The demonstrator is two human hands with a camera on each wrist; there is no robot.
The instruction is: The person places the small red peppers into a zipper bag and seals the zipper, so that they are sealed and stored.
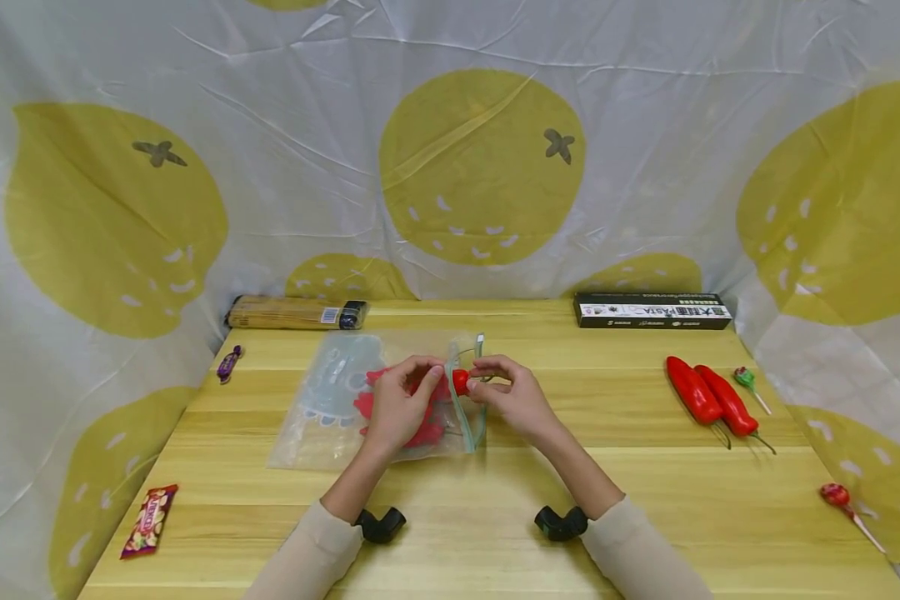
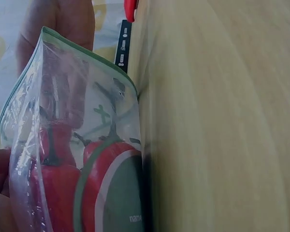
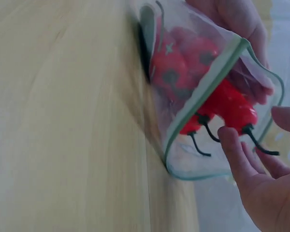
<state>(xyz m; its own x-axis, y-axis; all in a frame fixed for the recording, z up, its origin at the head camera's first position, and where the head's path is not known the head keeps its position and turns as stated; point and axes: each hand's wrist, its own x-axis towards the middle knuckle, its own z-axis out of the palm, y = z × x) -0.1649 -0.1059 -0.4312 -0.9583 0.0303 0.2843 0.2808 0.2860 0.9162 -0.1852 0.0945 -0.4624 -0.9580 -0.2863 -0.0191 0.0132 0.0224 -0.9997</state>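
Observation:
A clear zip bag [image 1: 330, 433] with a green-edged mouth lies on the table, holding several red chili peppers [image 2: 58, 193]. My left hand [image 1: 401, 404] grips the bag near its mouth, thumb and fingers on the plastic. One red pepper [image 3: 237, 108] sits in the bag's mouth, its dark stem pointing out. At that mouth is my right hand [image 3: 266, 188], its fingertips by the pepper and its thumb held apart. In the left wrist view, the right hand [image 2: 58, 29] reaches down at the opening, seen partly through the plastic.
Two red peppers [image 1: 693, 392] lie to the right, beside a green lollipop [image 1: 745, 378]; a red lollipop [image 1: 836, 495] is nearer. A black pasta box [image 1: 652, 312] and a pack of noodle-like sticks [image 1: 292, 314] line the back. A purple candy [image 1: 229, 364] and a red snack packet [image 1: 150, 521] lie left.

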